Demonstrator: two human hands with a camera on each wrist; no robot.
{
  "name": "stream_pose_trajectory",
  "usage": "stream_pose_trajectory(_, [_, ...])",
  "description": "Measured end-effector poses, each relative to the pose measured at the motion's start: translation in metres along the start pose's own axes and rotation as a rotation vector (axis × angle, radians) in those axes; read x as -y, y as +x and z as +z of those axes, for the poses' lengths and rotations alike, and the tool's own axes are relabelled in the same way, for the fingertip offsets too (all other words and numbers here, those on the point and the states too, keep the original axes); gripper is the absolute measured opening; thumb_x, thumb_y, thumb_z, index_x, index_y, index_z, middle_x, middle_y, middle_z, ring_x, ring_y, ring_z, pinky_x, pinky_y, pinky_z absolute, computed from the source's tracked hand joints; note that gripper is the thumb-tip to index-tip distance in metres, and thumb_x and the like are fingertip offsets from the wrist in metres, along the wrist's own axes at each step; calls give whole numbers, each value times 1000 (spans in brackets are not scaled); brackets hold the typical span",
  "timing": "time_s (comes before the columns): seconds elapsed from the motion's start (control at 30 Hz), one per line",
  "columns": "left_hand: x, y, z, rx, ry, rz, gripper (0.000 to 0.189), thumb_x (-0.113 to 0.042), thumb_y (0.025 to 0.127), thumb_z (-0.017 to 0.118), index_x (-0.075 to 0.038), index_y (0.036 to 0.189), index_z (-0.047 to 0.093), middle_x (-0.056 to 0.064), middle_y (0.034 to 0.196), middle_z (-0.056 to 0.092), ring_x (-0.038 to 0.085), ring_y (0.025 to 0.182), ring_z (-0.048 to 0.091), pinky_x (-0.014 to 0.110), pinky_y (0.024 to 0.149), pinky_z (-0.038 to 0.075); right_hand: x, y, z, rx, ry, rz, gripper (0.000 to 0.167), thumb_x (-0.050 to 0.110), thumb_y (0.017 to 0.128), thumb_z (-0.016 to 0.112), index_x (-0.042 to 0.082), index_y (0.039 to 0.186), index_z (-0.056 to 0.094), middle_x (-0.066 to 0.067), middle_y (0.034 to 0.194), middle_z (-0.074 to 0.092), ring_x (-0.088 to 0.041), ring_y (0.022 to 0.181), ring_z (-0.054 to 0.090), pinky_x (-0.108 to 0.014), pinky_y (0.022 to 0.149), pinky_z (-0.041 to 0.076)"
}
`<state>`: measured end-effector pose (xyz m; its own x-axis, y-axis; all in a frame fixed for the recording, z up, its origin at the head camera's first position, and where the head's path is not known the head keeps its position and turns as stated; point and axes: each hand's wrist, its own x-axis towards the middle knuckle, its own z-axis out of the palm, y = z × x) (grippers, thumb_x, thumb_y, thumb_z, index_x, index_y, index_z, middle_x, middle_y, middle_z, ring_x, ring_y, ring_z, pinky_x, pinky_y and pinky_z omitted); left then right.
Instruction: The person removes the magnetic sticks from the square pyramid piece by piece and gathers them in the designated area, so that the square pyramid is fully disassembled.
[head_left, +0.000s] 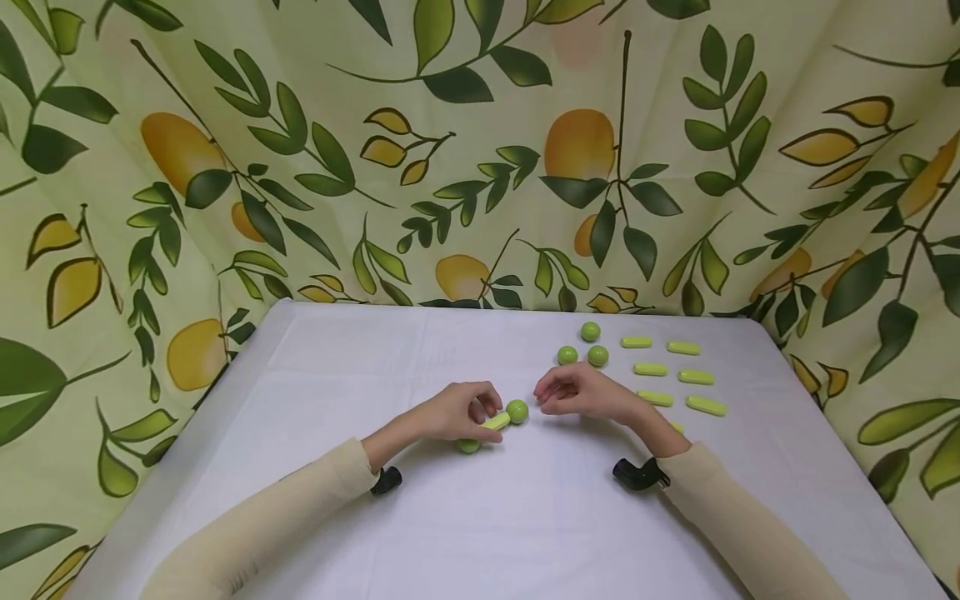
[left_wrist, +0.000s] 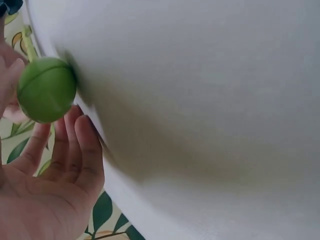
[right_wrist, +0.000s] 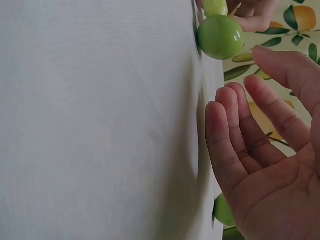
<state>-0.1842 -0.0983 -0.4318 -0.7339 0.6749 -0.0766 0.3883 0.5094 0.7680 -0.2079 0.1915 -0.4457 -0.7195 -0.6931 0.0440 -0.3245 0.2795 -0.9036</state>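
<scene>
In the head view, my left hand (head_left: 456, 412) holds a short light green rod (head_left: 497, 422) between thumb and fingers, low at the middle of the table. A green ball (head_left: 517, 412) sits at the rod's far end. Another green ball (head_left: 468, 447) shows below my left hand; the left wrist view has a large ball (left_wrist: 47, 90) in front of the fingers. My right hand (head_left: 588, 392) hovers just right of the rod and ball, fingers relaxed and bent. Its palm (right_wrist: 280, 200) holds nothing in the right wrist view, and a gap separates its fingertips from the ball (right_wrist: 220, 37).
Several loose light green rods (head_left: 696, 377) lie in two columns at the right of the white-covered table (head_left: 337, 358). Beyond my right hand rest three green balls (head_left: 590, 332). A leaf-and-fruit patterned curtain (head_left: 480, 167) surrounds the back and sides.
</scene>
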Motion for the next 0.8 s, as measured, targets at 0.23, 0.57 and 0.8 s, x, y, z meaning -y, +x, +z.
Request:
stream_pose_trajectory(0.23, [2,-8,-2,-23,13,22,21,-6,86,82,-8,101,68,-2,93,64,12,80,62,26,74,53,0,10,8,25,12,-47,26,1,89,77,-7,113,68,-16,105,69,-25,92,68,-32,82,57])
stream_pose_trajectory(0.57, [13,-9,-9,-33,-23,75,15,-2,88,79,-6,99,70,-1,92,68,12,82,64,28,79,54,7,29,25,53,-24,-47,30,1,83,84,0,110,70,-8,102,69,-23,89,65,-31,79,56])
stream_pose_trajectory(0.8, [15,-7,-13,-2,4,77,12,-3,89,78,-8,98,71,-4,92,68,10,84,62,28,80,53,11,33,33,66,-71,-27,27,3,83,84,3,107,71,-2,95,67,-19,85,61,-28,75,54])
